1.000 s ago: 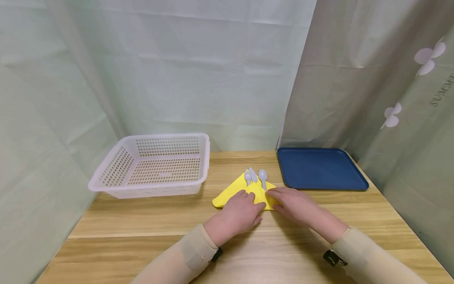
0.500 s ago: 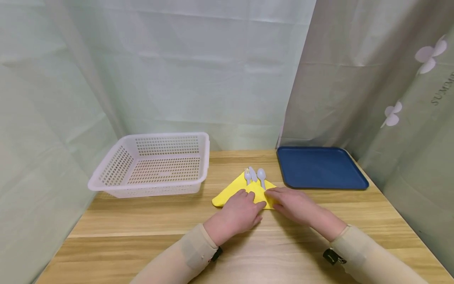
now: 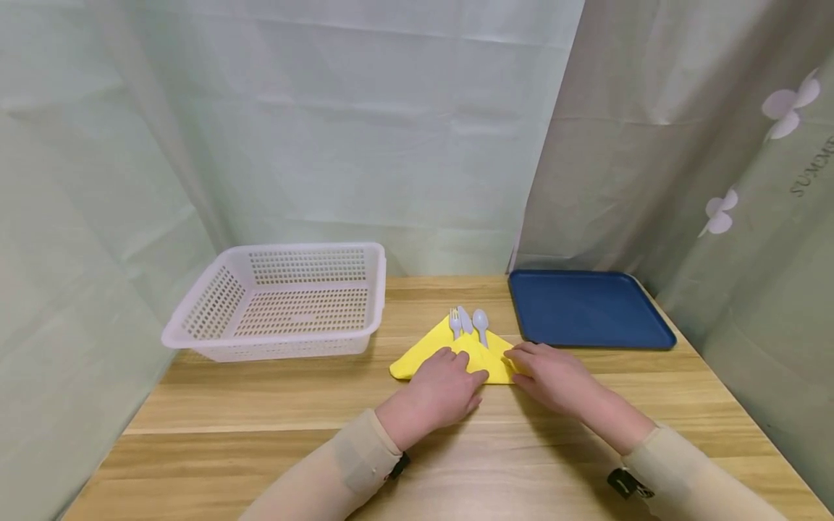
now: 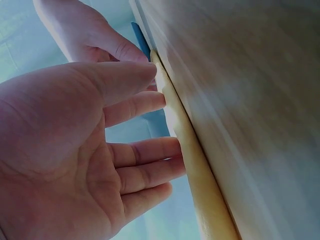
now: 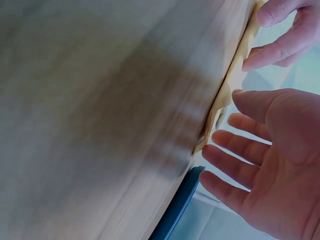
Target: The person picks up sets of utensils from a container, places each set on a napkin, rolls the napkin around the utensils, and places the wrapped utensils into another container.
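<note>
A yellow napkin (image 3: pixel 426 349), folded into a triangle-like shape, lies on the table. Out of its upper edge stick the heads of a light grey fork (image 3: pixel 455 320), knife (image 3: pixel 465 319) and spoon (image 3: pixel 481 321); the napkin covers their handles. My left hand (image 3: pixel 433 391) rests on the front middle of the napkin, and in the left wrist view its fingers (image 4: pixel 150 150) reach fairly straight to the cloth. At the napkin's right corner is my right hand (image 3: pixel 554 376), its fingers (image 5: pixel 240 145) spread and extended in the right wrist view, the tips at the cloth.
At the back left stands a white plastic basket (image 3: pixel 293 341) with perforated walls. A blue tray (image 3: pixel 589 307) lies at the back right, beyond my right hand. Curtains (image 3: pixel 365 137) enclose the wooden table (image 3: pixel 260 463) at the back and sides.
My right hand has shifted right, from beside the spoon to the napkin's right corner, baring more of the folded cloth. My left hand and the basket and tray are where they were.
</note>
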Available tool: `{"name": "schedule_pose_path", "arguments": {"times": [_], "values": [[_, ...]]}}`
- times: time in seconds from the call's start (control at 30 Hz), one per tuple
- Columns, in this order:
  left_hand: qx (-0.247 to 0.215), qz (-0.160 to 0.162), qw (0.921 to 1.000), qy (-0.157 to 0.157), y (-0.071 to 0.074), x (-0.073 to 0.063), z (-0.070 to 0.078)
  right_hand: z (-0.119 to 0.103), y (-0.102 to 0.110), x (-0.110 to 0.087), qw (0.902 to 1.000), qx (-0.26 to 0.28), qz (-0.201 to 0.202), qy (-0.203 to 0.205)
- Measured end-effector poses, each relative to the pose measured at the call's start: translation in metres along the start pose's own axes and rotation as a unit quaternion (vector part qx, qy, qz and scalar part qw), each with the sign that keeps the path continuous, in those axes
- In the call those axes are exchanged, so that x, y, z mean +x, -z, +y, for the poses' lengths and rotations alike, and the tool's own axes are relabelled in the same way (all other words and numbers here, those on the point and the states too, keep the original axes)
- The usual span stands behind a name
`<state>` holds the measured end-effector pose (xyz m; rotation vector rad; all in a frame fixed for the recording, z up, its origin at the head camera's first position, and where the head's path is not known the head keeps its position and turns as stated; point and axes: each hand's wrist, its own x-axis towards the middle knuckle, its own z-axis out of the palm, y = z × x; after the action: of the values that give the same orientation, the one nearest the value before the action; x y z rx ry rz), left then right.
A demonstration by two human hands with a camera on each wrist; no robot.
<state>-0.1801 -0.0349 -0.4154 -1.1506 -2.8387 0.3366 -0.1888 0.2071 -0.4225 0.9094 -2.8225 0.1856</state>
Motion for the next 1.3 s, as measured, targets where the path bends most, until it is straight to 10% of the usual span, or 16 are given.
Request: {"name": "schedule_pose_path", "arguments": {"times": [0.67, 1.3], "values": [[-0.002, 0.005, 1.0000, -0.003, 0.000, 0.000, 0.000, -0.008, -0.002, 0.000, 0.9912, -0.028, -0.006, -0.129], [0.002, -0.002, 1.0000, 0.000, 0.001, 0.000, 0.001, -0.008, -0.002, 0.009, 0.9842, -0.040, -0.056, -0.163]]}}
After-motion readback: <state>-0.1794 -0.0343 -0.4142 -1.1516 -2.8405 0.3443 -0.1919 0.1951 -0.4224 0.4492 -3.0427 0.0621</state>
